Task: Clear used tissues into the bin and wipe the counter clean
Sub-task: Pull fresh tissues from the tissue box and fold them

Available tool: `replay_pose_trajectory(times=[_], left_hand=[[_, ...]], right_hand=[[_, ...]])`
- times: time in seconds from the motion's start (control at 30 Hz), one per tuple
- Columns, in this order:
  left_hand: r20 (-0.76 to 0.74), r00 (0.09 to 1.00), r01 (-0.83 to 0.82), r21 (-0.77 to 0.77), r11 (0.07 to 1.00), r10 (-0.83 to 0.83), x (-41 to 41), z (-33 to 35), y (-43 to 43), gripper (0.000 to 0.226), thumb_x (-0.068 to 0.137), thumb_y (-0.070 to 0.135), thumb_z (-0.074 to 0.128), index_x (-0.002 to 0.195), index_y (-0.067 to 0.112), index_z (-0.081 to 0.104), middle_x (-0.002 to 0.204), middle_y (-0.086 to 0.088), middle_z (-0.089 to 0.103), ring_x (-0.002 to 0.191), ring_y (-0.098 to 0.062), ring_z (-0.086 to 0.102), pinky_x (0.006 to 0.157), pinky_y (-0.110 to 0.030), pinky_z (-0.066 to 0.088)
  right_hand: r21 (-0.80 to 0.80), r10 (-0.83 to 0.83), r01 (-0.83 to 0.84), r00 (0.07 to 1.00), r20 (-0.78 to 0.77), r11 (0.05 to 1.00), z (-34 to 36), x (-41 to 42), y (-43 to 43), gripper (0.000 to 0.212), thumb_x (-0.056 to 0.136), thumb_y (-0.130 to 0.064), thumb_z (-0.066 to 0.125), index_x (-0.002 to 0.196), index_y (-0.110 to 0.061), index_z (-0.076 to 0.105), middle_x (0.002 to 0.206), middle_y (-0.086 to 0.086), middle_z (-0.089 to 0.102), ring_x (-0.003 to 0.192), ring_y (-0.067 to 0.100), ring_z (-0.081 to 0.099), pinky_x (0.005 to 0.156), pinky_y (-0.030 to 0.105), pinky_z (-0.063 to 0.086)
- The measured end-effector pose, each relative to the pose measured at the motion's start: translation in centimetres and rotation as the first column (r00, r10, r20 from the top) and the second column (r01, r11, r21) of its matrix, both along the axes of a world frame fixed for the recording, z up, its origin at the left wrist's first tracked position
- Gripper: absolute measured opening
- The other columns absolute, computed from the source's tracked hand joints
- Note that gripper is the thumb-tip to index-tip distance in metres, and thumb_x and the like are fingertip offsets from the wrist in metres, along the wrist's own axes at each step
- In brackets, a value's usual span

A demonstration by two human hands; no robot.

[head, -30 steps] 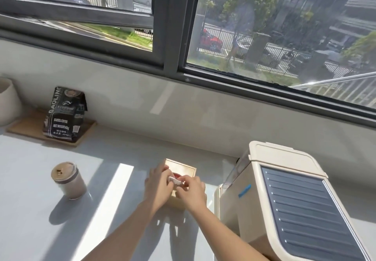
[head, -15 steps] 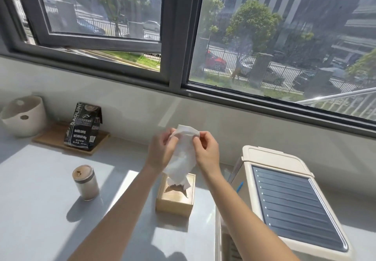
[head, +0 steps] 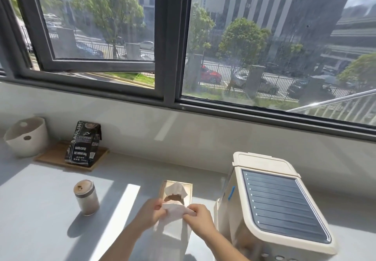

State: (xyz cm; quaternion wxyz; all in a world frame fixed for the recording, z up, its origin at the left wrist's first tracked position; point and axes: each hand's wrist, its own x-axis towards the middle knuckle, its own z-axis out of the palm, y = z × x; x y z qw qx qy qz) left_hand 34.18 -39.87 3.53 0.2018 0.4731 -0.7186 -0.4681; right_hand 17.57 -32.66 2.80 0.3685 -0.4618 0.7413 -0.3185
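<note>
A fresh white tissue (head: 174,223) hangs in front of me, pinched at its top edge by my left hand (head: 149,213) and my right hand (head: 198,219). Just behind it stands a wooden tissue box (head: 189,191) on the pale grey counter (head: 36,210), with another tissue (head: 176,189) poking up from its slot. A small white bin (head: 26,138) with round holes in its wall sits at the far left against the wall. No used tissues show on the counter.
A cream appliance (head: 270,203) with a dark ribbed top stands right beside my right hand. A lidded glass jar (head: 86,197) sits left of the tissue box. A black coffee bag (head: 84,143) rests on a wooden tray (head: 53,159) near the bin. Windows run along the back.
Both hands pulled a tissue up out of the box, then lowered it free towards me. A second tissue now sticks out of the slot. The view tilted upward.
</note>
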Motion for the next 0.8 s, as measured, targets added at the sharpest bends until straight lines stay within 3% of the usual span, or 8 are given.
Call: replay_pose_trajectory(times=[0.2,0.3,0.33,0.43,0.53,0.67,0.73,0.8], left_hand=[[0.022,0.998,-0.062,-0.055,0.997,0.064,-0.6,-1.5,-2.2,0.027,0.08,-0.001,0.06,0.059,0.014,0.053,0.059,0.006,0.05,0.059,-0.01,0.046,0.056,-0.025,0.032],[0.038,0.993,-0.108,-0.043,0.993,0.109,-1.4,-2.5,-3.3,0.015,0.08,0.007,0.064,0.069,0.017,0.06,0.069,0.006,0.056,0.07,-0.014,0.052,0.059,-0.022,0.035],[0.048,0.99,-0.133,-0.051,0.99,0.136,-1.8,-2.8,-3.6,0.004,0.082,0.012,0.066,0.08,0.016,0.064,0.079,0.004,0.058,0.079,-0.015,0.055,0.065,-0.022,0.038],[0.064,0.979,-0.19,-0.087,0.978,0.196,-3.0,-3.3,-4.2,0.02,0.084,0.025,0.067,0.103,0.021,0.064,0.104,0.006,0.06,0.099,-0.013,0.06,0.084,-0.024,0.043],[0.04,0.982,-0.184,-0.074,0.98,0.187,-3.7,-3.2,-4.5,0.012,0.086,0.033,0.061,0.097,0.032,0.065,0.095,0.016,0.064,0.091,-0.009,0.064,0.08,-0.028,0.047],[0.067,0.973,-0.212,-0.133,0.968,0.222,-4.0,-3.2,-4.6,0.026,0.087,0.028,0.052,0.067,0.038,0.065,0.069,0.003,0.068,0.072,-0.014,0.065,0.069,-0.031,0.05],[0.022,0.977,-0.208,-0.165,0.964,0.214,-4.2,-2.3,-4.6,0.027,0.089,0.029,0.049,0.07,0.038,0.067,0.071,0.004,0.07,0.073,-0.012,0.065,0.07,-0.03,0.049],[0.012,0.98,-0.193,-0.21,0.958,0.2,-4.4,-0.4,-4.6,0.03,0.087,0.035,0.044,0.078,0.023,0.071,0.076,-0.003,0.072,0.075,-0.018,0.065,0.074,-0.035,0.05]], right_hand=[[-0.023,-0.071,0.073,0.996,0.056,0.997,0.1,-0.8,-2.5,0.013,0.077,-0.019,0.061,0.081,-0.016,0.074,0.075,-0.002,0.069,0.066,0.008,0.057,0.062,0.022,0.042],[-0.067,-0.091,0.097,0.992,0.083,0.993,-0.5,-1.0,-3.9,0.012,0.082,-0.019,0.062,0.082,-0.012,0.072,0.094,-0.001,0.068,0.088,0.013,0.06,0.079,0.026,0.046],[-0.07,-0.094,0.101,0.992,0.088,0.992,-0.8,-0.9,-4.3,0.013,0.083,-0.017,0.06,0.077,-0.012,0.07,0.093,-0.001,0.067,0.086,0.013,0.057,0.078,0.026,0.044],[-0.053,-0.123,0.127,0.99,0.071,0.991,-1.7,-0.5,-5.2,0.024,0.087,-0.016,0.056,0.067,-0.018,0.068,0.07,-0.004,0.06,0.067,0.013,0.047,0.065,0.029,0.037],[-0.04,-0.169,0.17,0.985,0.022,0.985,-2.5,-0.5,-5.8,0.026,0.089,-0.02,0.053,0.07,-0.017,0.071,0.063,-0.005,0.058,0.063,0.015,0.046,0.063,0.03,0.038],[-0.093,-0.25,0.256,0.965,0.077,0.962,-2.4,-0.8,-6.3,0.028,0.089,-0.014,0.05,0.08,-0.022,0.075,0.078,-0.005,0.073,0.078,0.015,0.064,0.073,0.029,0.049],[-0.144,-0.298,0.319,0.942,0.153,0.937,-1.7,-0.9,-6.5,0.028,0.089,-0.011,0.049,0.078,-0.019,0.074,0.077,-0.002,0.073,0.076,0.015,0.062,0.07,0.029,0.048],[-0.203,-0.323,0.37,0.918,0.229,0.907,-0.3,-0.8,-6.6,0.028,0.086,-0.009,0.05,0.074,-0.018,0.072,0.072,-0.005,0.071,0.071,0.012,0.059,0.065,0.027,0.046]])
